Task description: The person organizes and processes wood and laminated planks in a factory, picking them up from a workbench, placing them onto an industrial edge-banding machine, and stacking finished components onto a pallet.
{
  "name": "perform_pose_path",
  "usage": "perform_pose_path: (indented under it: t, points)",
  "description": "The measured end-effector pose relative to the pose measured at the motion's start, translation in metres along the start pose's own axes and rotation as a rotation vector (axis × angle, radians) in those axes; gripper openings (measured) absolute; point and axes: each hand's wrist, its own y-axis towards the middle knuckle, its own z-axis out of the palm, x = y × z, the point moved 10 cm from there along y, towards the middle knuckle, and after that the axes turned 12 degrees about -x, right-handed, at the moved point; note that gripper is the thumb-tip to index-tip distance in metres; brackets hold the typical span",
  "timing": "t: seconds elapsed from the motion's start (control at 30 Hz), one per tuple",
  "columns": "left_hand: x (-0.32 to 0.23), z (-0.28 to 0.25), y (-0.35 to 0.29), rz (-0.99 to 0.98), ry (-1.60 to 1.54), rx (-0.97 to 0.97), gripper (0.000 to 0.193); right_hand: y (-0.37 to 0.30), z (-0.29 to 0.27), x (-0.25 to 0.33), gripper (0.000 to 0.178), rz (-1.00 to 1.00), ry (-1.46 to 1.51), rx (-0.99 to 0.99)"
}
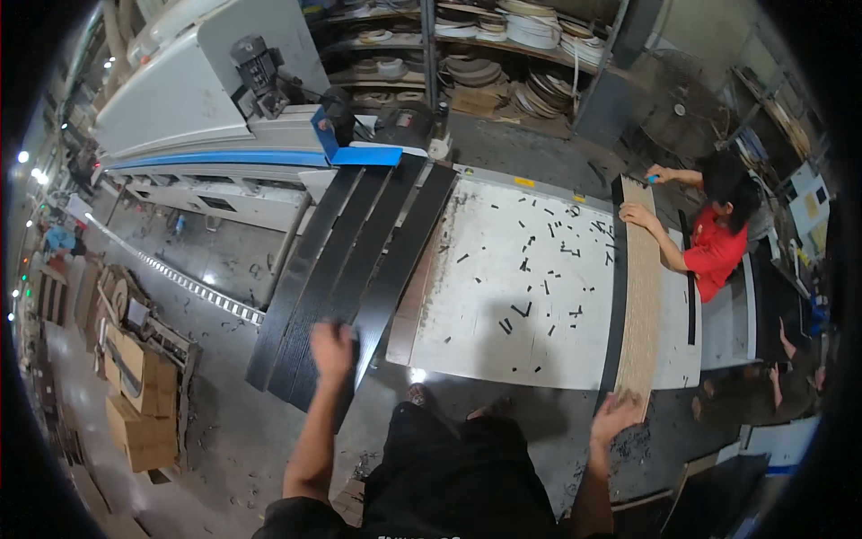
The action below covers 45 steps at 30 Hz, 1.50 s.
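Note:
On the left, several long black boards (359,242) lie side by side, slanting toward me. My left hand (333,350) is over their near part, its fingers smeared by motion; whether it touches them I cannot make out. To the right, a long board with a light wood-grain face and black edge (641,296) lies across the white table (467,305). Its near end is in my right hand (616,419), with the fingers bent against the board. At the far end, a co-worker in a red shirt (718,256) rests one hand on the board and holds a small blue tool (653,179) in the other.
Black offcut strips (525,265) are scattered over the tabletop. A large white machine with a blue rail (224,158) stands at the back left. Shelves with coiled edging (534,27) line the back. Cardboard boxes (144,404) stand at left, and scraps litter the floor.

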Motion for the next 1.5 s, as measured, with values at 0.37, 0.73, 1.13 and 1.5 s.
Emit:
perform_pose_path:
  t: [0.37,0.73,1.13,1.5]
  points:
    - [0.298,0.053,0.141,-0.465,0.061,0.281,0.082,-0.235,0.064,0.417,0.042,0.498,1.225,1.407]
    - [0.232,0.034,0.134,-0.536,0.089,0.342,0.069,-0.252,0.101,0.548,0.085,0.886,1.173,1.487]
    - [0.188,0.062,0.102,-0.625,0.097,0.484,0.085,-0.296,0.161,0.599,0.068,1.342,1.099,1.373]
    - [0.122,0.062,0.092,-0.283,0.042,0.419,0.077,-0.275,0.137,0.595,0.061,1.105,0.95,1.124]
